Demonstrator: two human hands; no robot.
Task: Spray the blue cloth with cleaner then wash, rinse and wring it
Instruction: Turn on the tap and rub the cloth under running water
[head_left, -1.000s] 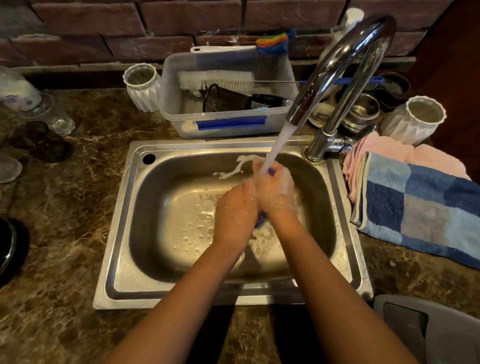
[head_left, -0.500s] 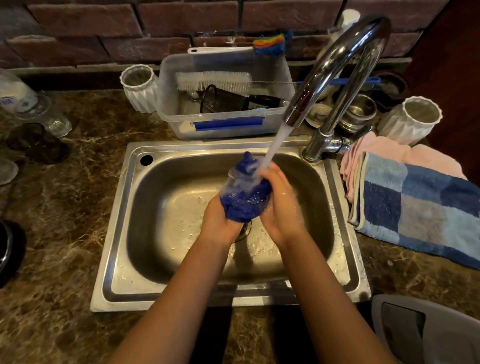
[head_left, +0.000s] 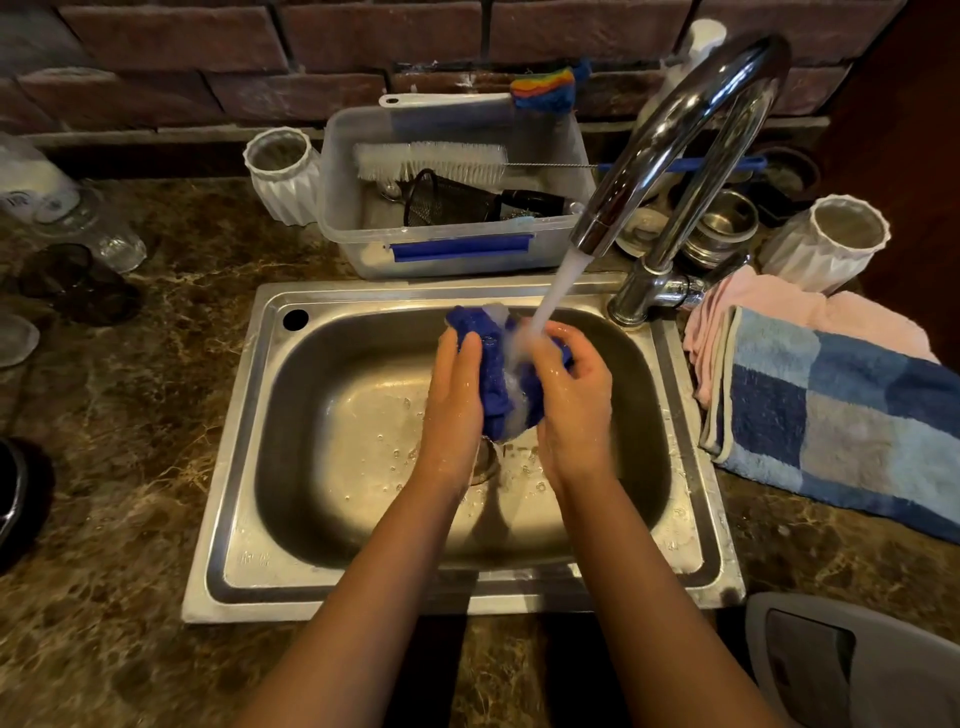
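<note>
- I see the bunched, wet dark-blue cloth (head_left: 496, 384) held up over the basin of the stainless steel sink (head_left: 332, 467), above the drain and directly under the running stream of water (head_left: 558, 291).
- My left hand (head_left: 454, 395) presses flat against the cloth's left side, fingers straight and pointing away from me.
- My right hand (head_left: 574, 400) cups the cloth's right side with its fingers curled round the fabric, so the cloth is squeezed between both hands.
- The water falls from the curved chrome tap (head_left: 675, 140), whose base stands at the sink's far right corner, and strikes the cloth just beside my right fingers.
- Droplets lie scattered on the sink floor.
- Behind the sink sits a clear plastic tub with a blue strip (head_left: 452, 249), holding a white bristle brush (head_left: 431, 161) and a black mesh strainer (head_left: 447, 200).
- A white ribbed vase (head_left: 283, 174) stands just left of the tub; another white ribbed vase (head_left: 831, 244) stands to the right of the tap.
- On the brown marbled counter (head_left: 130, 467) to the right of the sink lies a blue checked towel (head_left: 841, 415), partly over a pink cloth (head_left: 800, 312).
</note>
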